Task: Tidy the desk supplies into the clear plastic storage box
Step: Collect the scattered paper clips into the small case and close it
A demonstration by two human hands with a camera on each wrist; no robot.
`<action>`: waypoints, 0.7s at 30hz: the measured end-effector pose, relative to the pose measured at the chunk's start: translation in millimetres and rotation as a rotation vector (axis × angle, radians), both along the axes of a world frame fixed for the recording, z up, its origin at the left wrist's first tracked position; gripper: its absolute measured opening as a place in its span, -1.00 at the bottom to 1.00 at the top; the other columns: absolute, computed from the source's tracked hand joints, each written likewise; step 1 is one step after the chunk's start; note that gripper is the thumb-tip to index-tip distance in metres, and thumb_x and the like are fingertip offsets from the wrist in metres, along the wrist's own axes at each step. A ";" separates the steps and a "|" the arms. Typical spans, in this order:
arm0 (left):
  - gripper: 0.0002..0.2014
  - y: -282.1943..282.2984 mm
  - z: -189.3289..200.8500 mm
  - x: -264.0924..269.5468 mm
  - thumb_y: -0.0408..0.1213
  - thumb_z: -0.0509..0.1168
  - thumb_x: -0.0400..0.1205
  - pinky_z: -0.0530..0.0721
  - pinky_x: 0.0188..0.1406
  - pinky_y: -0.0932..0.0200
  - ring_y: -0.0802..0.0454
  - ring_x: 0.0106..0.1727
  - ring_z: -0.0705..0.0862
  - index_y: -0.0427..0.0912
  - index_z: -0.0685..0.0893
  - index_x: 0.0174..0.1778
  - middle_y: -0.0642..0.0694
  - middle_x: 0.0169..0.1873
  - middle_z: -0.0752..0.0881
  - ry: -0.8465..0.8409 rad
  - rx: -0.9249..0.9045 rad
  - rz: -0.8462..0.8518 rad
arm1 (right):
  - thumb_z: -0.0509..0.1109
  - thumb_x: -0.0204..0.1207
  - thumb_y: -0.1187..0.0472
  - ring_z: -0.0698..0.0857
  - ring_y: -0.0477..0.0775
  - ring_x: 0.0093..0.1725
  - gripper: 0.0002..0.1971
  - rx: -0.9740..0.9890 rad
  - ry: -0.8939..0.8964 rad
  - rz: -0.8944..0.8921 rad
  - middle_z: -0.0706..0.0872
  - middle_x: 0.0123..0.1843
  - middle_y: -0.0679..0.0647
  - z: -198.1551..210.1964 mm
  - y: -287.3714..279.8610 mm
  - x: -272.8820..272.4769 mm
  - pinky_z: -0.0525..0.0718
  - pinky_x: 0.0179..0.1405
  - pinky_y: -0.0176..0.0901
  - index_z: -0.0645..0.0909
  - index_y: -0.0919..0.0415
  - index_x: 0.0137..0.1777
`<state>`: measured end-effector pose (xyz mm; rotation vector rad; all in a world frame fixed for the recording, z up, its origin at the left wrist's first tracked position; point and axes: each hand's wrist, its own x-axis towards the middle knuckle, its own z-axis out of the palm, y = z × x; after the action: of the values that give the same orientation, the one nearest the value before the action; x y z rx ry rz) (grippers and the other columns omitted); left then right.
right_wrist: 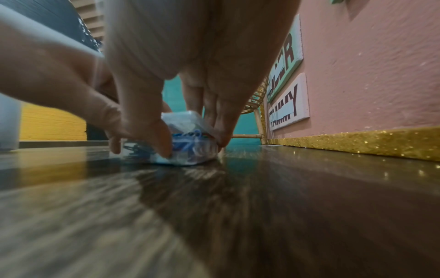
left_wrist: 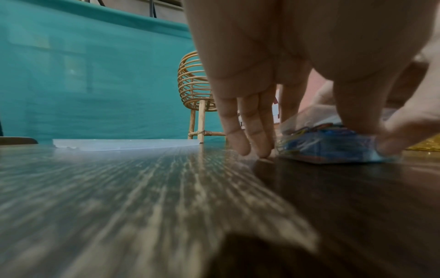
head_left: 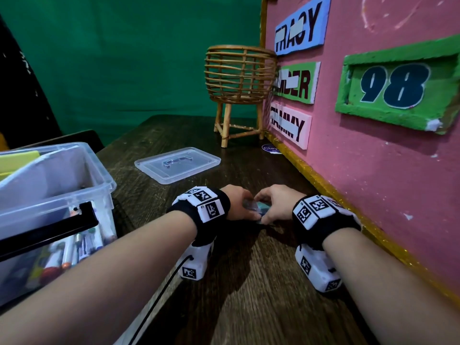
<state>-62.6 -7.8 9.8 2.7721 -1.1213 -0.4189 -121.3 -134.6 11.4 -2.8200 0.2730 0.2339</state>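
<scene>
One packet: small clear pack of coloured paper clips [right_wrist: 185,148] is lying on the bench [head_left: 249,282], right of the storage box [head_left: 82,170].
Grip: left hand [head_left: 239,202] and right hand [head_left: 273,205] are both pinching it, probably gathering it for lifting.
Lid: lid [head_left: 178,164] is lying beyond the box, leaving it open for loading.

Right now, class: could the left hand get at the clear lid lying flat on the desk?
Probably yes. The lid lies beyond the left hand with bare desk between, but that hand first must release the paper-clip packet.
</scene>
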 end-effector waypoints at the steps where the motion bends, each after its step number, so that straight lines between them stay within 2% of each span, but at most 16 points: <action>1: -0.40 0.3 0.2 -0.1 0.12 0.28 0.58 0.56 0.23 0.13 -0.02 0.32 0.58 -0.04 0.41 0.51 -0.09 0.35 0.58 0.003 -0.011 0.000 | 0.57 0.30 0.15 0.60 -0.05 0.14 -0.35 -0.001 0.003 0.001 0.62 0.31 0.02 0.4 0.2 -0.4 0.53 0.02 -0.25 0.49 0.06 0.42; 6: -0.44 0.6 0.5 0.4 0.10 0.28 0.59 0.56 0.17 0.16 -0.01 0.30 0.59 -0.03 0.44 0.49 -0.08 0.33 0.60 0.004 -0.046 -0.003 | 0.56 0.30 0.15 0.60 0.00 0.21 -0.32 -0.008 -0.002 -0.008 0.60 0.34 0.03 1.5 0.4 -1.3 0.50 0.00 -0.24 0.47 0.07 0.46; 11: -0.46 0.9 1.6 2.1 0.00 0.41 0.51 0.55 0.11 0.19 0.02 0.26 0.60 -0.03 0.52 0.42 -0.05 0.27 0.64 -0.016 -0.095 -0.013 | 0.57 0.29 0.16 0.61 -0.03 0.13 -0.32 -0.007 0.013 -0.003 0.64 0.30 0.04 1.3 0.2 -0.2 0.55 0.04 -0.24 0.48 0.10 0.45; 13: -0.48 1.7 2.0 1.9 -0.02 0.44 0.49 0.59 0.13 0.17 0.01 0.25 0.62 -0.02 0.58 0.38 -0.05 0.24 0.67 -0.052 -0.119 -0.039 | 0.57 0.28 0.17 0.60 -0.06 0.06 -0.36 -0.016 0.004 0.015 0.67 0.24 0.04 1.0 0.1 -0.3 0.53 -0.02 -0.25 0.53 0.11 0.41; 15: -0.52 2.7 2.6 2.1 -0.06 0.48 0.46 0.61 0.10 0.21 0.05 0.19 0.63 -0.01 0.65 0.31 -0.04 0.20 0.69 -0.056 -0.147 -0.050 | 0.57 0.28 0.18 0.59 -0.08 0.04 -0.36 -0.014 0.005 0.016 0.67 0.26 0.04 1.4 0.3 -0.5 0.50 -0.04 -0.26 0.53 0.10 0.41; 18: -0.62 3.8 3.8 4.0 -0.13 0.53 0.42 0.57 0.00 0.30 0.15 0.07 0.60 -0.01 0.75 0.17 0.01 0.13 0.72 -0.026 -0.178 -0.034 | 0.56 0.28 0.21 0.62 -0.03 0.15 -0.33 -0.009 0.010 0.016 0.64 0.34 0.03 1.0 -0.8 0.4 0.51 0.01 -0.28 0.51 0.08 0.45; 21: -0.71 5.3 2.6 7.1 -0.15 0.53 0.42 0.57 0.03 0.31 0.20 0.03 0.61 -0.03 0.80 0.07 0.04 0.11 0.76 0.044 -0.246 -0.009 | 0.57 0.26 0.22 0.62 -0.07 0.14 -0.32 0.002 0.000 0.012 0.65 0.33 0.02 0.2 -1.9 0.9 0.52 0.01 -0.29 0.52 0.06 0.44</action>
<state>-55.5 -2.5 12.4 2.5344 -1.0944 -0.3178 -120.4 -136.5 11.5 -2.8201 0.2557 0.2369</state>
